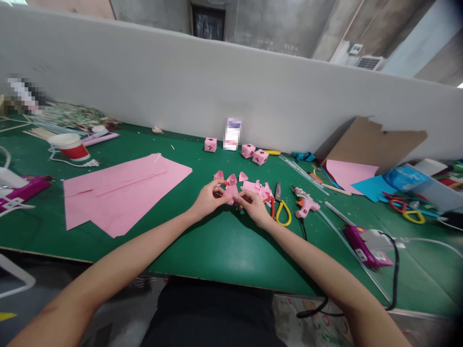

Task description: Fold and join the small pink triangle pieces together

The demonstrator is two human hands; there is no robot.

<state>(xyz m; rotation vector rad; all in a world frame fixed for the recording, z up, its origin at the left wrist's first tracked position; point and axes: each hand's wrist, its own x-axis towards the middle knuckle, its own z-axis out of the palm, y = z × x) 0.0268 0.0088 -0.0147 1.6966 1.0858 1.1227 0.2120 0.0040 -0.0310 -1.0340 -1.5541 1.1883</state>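
Note:
Between my two hands is a small pink paper piece (230, 193), pinched from both sides above the green table. My left hand (209, 198) grips its left edge with thumb and fingers. On its right edge, the fingertips of my right hand (253, 205) are closed. Just beyond the hands lie small pink petal-like cut-outs (243, 177) and a heap of pink paper scraps (256, 187). Beside my right hand are scissors (283, 212) with red and yellow handles. Further right rests a pink glue gun (306, 202) with a black cord.
Large pink sheets (126, 197) cover the left of the green table (217, 255). Pink paper cubes (211, 144) stand at the back near a white partition (162, 86). A red-and-white cup (70, 147) is far left. A purple power strip (365, 248), cardboard (372, 142) and blue paper (372, 183) lie right.

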